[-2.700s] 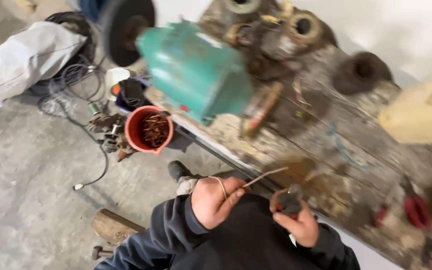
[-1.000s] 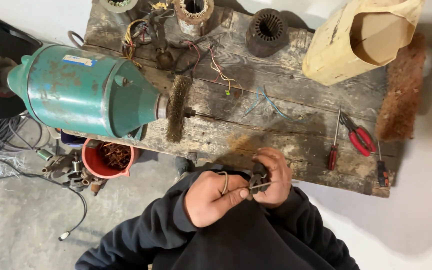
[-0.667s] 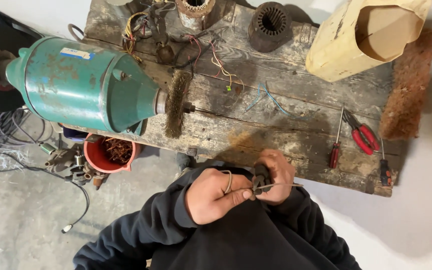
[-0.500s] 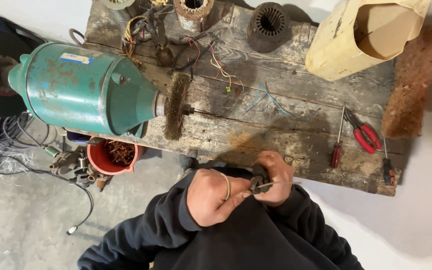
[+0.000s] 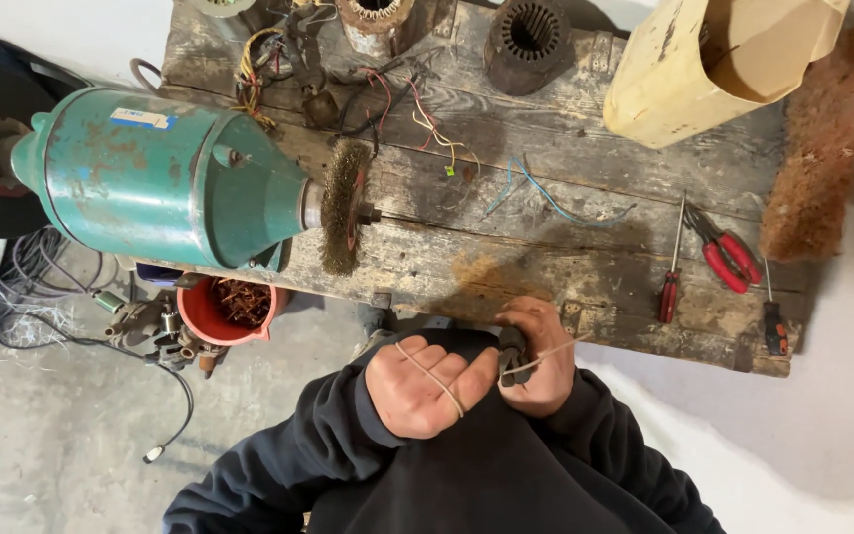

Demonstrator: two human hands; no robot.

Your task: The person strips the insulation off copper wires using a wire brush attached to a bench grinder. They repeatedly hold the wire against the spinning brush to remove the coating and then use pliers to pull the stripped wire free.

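— what's in the hands there?

— the left hand (image 5: 419,384) is curled into a fist with a thin pale wire (image 5: 429,374) looped across its back. the right hand (image 5: 538,358) is closed around a small dark tool (image 5: 512,354), and the wire runs on past that. both sit close together just in front of the tabletop (image 5: 546,267) edge, over the dark sweatshirt.

— would that wire be awkward to handle?

— i'd say it's light and springy, stiff enough to hold a curve and thin enough to slip or bite into skin. best gripped near the tool, wrapped round the fist as it is.

— and on the tabletop?

— a big green grinder (image 5: 160,178) with a wire brush wheel (image 5: 344,206) at its end, well apart from the hands. a red screwdriver (image 5: 671,267) lies just beside red pliers (image 5: 725,252), near the right edge. a red bucket (image 5: 224,311) of copper scrap stands on the floor below the grinder.
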